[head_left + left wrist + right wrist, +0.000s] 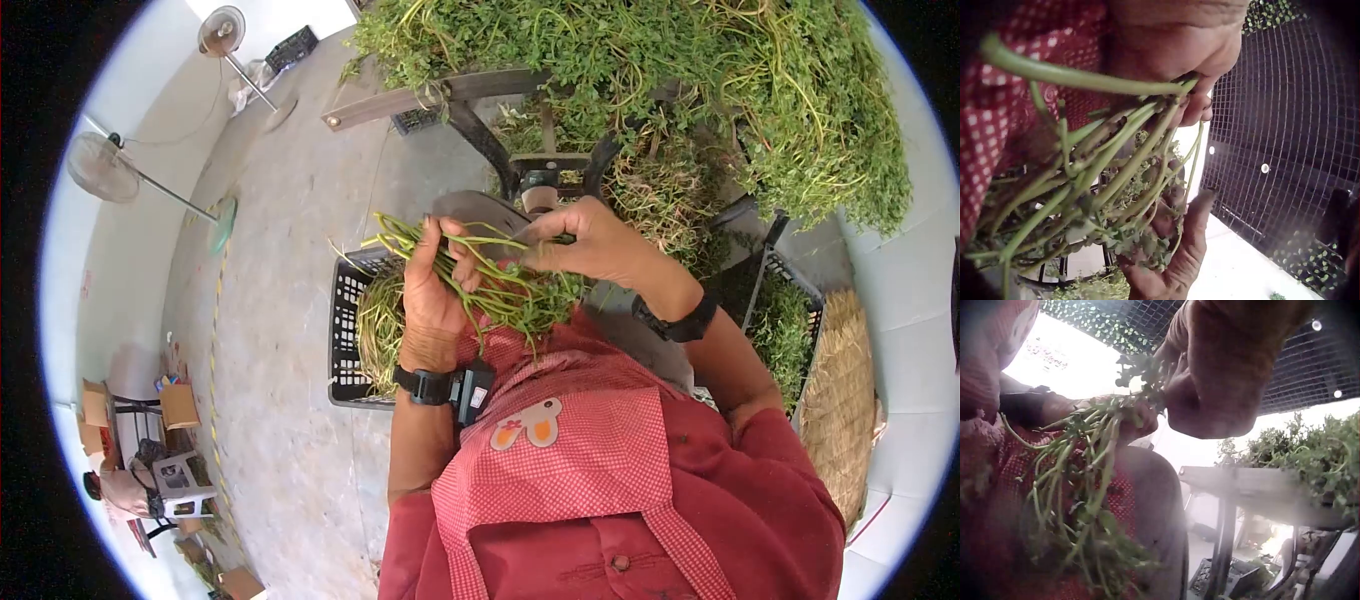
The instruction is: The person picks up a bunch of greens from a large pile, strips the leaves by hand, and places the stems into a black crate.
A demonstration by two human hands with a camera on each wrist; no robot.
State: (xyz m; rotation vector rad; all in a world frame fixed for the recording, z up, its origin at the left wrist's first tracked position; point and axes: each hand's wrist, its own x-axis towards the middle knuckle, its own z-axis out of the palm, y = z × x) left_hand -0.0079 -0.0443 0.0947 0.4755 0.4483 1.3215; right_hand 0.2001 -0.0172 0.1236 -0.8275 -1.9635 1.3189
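Observation:
A bunch of long green leafy stems [510,295] is gripped by my left hand [435,290], its thumb pointing up along the stems. The cut ends poke out to the left and the leafy tops hang over the apron. My right hand [600,245] is at the upper right of the bunch, its thumb and fingers pinching a single stem [490,240]. In the left wrist view the stems [1129,156] run from under the left hand [1172,44], with the right hand [1179,253] beyond. Leaves [1141,372] show by the right hand's curled fingers in the right wrist view.
A heap of greens [620,50] covers the wooden-edged table [490,83] ahead. Beside my left arm stands a black crate [345,330] with stems in it; another crate [815,310] of greens is at the right, by a woven straw mat [840,400]. Standing fans [105,168] are at the far left.

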